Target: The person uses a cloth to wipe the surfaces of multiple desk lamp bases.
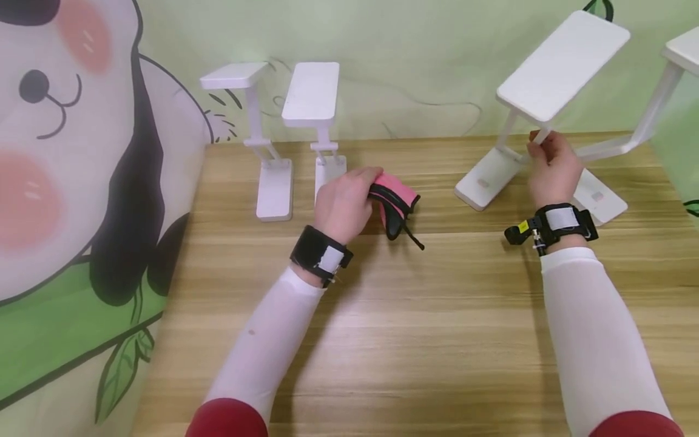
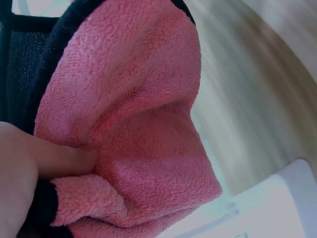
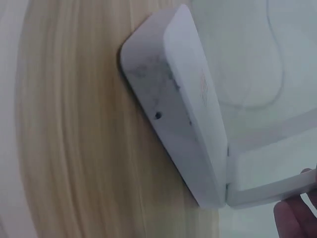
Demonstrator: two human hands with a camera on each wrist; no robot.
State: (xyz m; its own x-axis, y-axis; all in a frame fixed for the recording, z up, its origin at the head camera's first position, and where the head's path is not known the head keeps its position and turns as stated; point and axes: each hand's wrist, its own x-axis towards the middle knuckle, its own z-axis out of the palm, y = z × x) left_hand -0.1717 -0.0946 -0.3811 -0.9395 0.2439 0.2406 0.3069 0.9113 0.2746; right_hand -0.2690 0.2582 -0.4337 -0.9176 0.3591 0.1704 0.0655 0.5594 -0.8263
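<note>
A folded pink fleecy cloth [image 1: 395,189] with black edging is gripped by my left hand [image 1: 345,203], above the table left of centre. In the left wrist view the thumb presses into the cloth's pink pile [image 2: 143,124]. My right hand [image 1: 557,173] pinches the thin arm of a white folding desk lamp at the back right. That lamp's flat head [image 1: 565,64] tilts above the hand, and its base [image 1: 486,179] stands on the table. Seen from the right wrist, the lamp's base [image 3: 173,109] has dark smudges and a small hole in its side; fingertips hold the arm [image 3: 270,192].
Two more white lamps stand at the back left, one at the far left [image 1: 275,191] and one [image 1: 312,94] partly behind my left hand. Another lamp [image 1: 601,197] is right of my right hand. Behind the wooden table [image 1: 415,340] rises a wall with a panda picture [image 1: 71,152].
</note>
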